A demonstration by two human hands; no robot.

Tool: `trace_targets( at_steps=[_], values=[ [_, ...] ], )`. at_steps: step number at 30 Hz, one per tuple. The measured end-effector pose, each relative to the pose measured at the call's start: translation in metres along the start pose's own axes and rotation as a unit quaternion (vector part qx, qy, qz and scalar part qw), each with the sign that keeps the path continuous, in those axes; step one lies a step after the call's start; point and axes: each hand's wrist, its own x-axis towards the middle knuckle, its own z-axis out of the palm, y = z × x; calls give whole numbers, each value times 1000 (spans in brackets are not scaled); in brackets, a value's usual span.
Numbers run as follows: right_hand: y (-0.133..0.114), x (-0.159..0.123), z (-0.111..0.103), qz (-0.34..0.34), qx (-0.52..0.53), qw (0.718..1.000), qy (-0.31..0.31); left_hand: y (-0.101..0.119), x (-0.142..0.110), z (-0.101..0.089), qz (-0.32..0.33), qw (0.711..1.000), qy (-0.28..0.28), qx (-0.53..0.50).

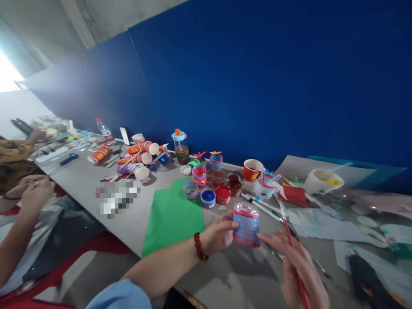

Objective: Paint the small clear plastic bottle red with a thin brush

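Observation:
My left hand [221, 234], a beaded bracelet at its wrist, is closed around the side of a small clear plastic cup [246, 227] painted blue with red bands at top and bottom. In my right hand [301, 262] is a paintbrush [290, 236] with a red handle, bristles pointing up and away. The right forefinger reaches to the cup's right side and seems to touch it. Just beyond the cup stand open paint pots: blue [208, 197], red [222, 195] and brown [234, 186].
Green paper [174, 216] lies left of my hands. Decorated small cups [199, 176] stand behind it, near a drink bottle [180, 148]. Markers [262, 207] and paper scraps [325, 225] lie to the right. Another person's hands [37, 193] are at far left. A blue wall [257, 86] borders the table.

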Motion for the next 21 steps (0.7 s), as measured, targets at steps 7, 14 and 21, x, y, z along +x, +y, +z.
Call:
trace_targets(
  at_steps=[7, 14, 21],
  values=[
    [13, 2, -2, -64, -38, 997, -16, -2, 3, -1, -6, 1000, -2, 2],
    [18, 4, -7, -81, -42, 995, -41, -3, 2, -1, -3, 1000, 14, 3],
    [22, 1, -6, -95, -59, 993, -36, -9, 4, -6, 17, 999, 49, -4]
  ],
)
